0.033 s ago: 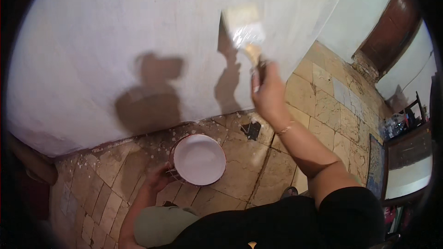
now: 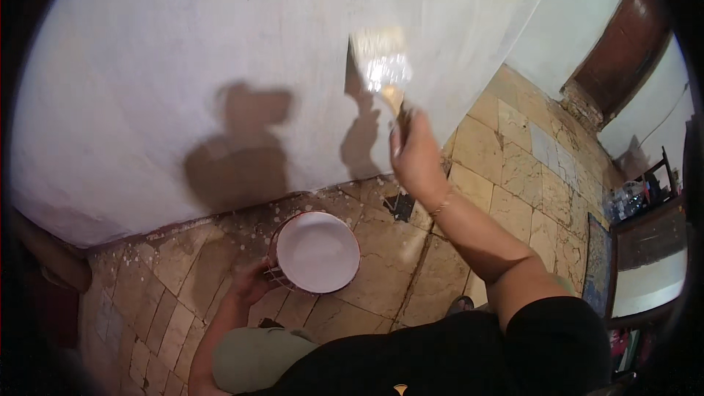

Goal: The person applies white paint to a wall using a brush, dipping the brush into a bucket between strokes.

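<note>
the right hand (image 2: 418, 150), right of centre in the frame, was closed round the handle of a wide paintbrush (image 2: 381, 57), its fingers wrapped and slightly blurred. the brush stood bristles-up in the upper middle of the frame, in front of the pale wall (image 2: 161, 37); its dark shadow (image 2: 351, 70) lay just beside it on the left, and whether the bristles touched the wall could not be told. a thin bracelet (image 2: 441, 204) circled the right wrist

the left hand (image 2: 253, 283), lower left of centre, was curled against the left side of a round container (image 2: 317, 215) with a reddish rim and a whitish inside; its fingers were partly hidden, so how firmly they pressed could not be told. the container was in the lower middle of the frame, above the tiled floor (image 2: 506, 209), where pale spots and a small black piece (image 2: 400, 207) lay near the foot of the wall
</note>
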The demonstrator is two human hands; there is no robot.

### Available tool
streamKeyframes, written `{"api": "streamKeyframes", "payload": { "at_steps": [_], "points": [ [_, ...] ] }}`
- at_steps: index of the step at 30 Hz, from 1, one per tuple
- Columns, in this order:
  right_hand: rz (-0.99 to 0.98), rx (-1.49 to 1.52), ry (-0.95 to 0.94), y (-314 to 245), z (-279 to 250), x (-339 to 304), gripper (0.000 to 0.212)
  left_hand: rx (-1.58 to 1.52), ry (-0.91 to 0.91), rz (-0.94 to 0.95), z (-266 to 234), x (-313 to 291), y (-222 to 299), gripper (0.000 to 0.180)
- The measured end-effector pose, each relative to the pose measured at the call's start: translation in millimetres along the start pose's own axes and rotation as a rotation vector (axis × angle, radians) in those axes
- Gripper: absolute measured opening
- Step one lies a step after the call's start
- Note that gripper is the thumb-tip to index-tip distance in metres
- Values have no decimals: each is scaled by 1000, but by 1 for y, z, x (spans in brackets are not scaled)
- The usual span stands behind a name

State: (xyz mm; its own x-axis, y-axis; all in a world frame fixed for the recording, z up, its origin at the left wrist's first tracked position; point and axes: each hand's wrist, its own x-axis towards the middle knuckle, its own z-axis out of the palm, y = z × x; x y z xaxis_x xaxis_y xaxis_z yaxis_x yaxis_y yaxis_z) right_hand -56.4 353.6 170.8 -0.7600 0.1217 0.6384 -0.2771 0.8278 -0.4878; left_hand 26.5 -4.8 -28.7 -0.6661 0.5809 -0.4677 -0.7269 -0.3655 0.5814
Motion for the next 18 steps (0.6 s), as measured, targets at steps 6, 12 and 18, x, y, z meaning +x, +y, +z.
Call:
{"api": "streamKeyframes", "payload": {
  "at_steps": [6,12,18],
  "points": [
    [261,9,-434,68,64,-141,30,-40,27,39,12,-19,7,32],
    [435,-123,-724,84,67,-155,26,-49,29,46,6,-15,2,36],
    [403,-204,-745,141,104,-122,25,-2,109,56,23,-15,9,55]
  ]
}}
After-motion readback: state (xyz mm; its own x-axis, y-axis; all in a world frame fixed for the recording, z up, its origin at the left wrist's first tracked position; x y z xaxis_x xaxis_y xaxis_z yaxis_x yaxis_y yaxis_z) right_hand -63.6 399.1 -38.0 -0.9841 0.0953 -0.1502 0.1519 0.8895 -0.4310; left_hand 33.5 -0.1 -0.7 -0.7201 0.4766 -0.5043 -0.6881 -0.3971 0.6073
